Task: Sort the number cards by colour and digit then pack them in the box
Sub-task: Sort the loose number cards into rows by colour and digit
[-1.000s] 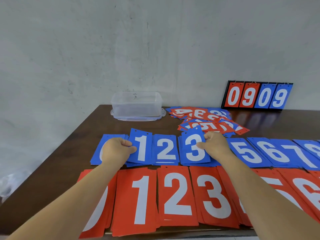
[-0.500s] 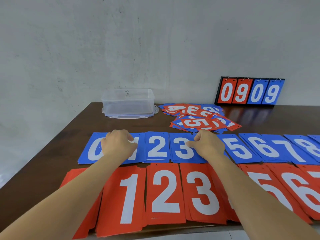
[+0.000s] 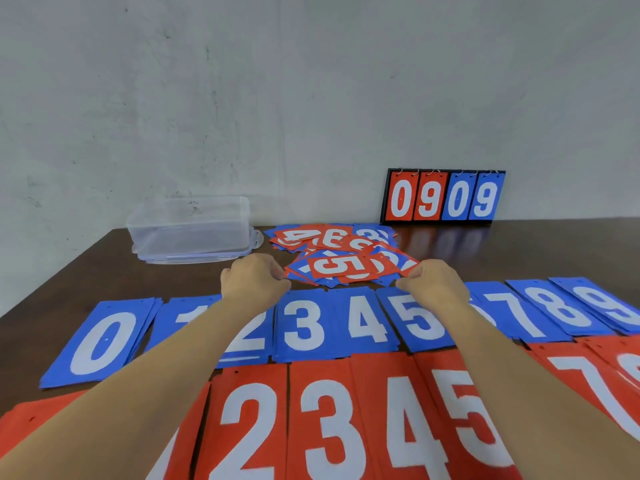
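Note:
A loose pile of mixed red and blue number cards (image 3: 346, 265) lies mid-table, a red 5 on top. My left hand (image 3: 254, 282) is at the pile's left edge and my right hand (image 3: 433, 284) at its right edge, both with curled fingers. The backs of the hands hide whether they pinch a card. In front of the pile runs a row of blue card stacks (image 3: 304, 327) from 0 to 9. Nearer to me lies a row of red card stacks (image 3: 329, 427). The clear plastic box (image 3: 190, 226) stands at the back left.
A black flip scoreboard (image 3: 443, 199) showing 0 9 0 9 leans against the wall at the back right. The dark wooden table (image 3: 86, 271) has its left edge close to the blue 0 stack. My forearms cross over the blue 2 and 6 stacks.
Both hands have left the blue 1 and 3 stacks and moved forward to the two sides of the mixed pile. The view has shifted, showing more of the rows.

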### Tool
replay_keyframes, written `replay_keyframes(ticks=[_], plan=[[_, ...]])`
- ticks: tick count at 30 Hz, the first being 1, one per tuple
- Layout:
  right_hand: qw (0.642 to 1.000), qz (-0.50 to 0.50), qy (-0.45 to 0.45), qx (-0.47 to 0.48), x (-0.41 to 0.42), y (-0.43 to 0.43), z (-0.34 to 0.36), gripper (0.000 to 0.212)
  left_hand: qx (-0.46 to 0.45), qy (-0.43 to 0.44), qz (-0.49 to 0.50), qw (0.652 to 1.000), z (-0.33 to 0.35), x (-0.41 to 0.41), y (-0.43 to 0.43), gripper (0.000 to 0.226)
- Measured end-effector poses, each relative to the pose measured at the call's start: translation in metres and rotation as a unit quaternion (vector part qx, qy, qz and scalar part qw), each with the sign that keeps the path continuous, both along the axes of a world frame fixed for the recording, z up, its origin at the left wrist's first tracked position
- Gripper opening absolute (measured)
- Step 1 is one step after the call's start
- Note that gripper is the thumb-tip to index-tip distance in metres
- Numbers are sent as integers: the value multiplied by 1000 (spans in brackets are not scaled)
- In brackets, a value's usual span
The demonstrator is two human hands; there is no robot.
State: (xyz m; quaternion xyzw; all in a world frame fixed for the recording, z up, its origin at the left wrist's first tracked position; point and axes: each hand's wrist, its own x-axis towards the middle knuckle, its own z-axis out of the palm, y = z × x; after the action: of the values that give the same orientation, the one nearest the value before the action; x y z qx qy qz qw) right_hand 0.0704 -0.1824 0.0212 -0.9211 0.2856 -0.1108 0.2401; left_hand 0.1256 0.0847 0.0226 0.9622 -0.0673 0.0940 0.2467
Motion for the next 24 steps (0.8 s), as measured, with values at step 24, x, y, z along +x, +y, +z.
replay_keyframes(ticks=[24], plan=[[990, 88, 99, -39, 114, -32, -26, 97, 184, 129, -109, 968, -18, 113, -98, 89]])
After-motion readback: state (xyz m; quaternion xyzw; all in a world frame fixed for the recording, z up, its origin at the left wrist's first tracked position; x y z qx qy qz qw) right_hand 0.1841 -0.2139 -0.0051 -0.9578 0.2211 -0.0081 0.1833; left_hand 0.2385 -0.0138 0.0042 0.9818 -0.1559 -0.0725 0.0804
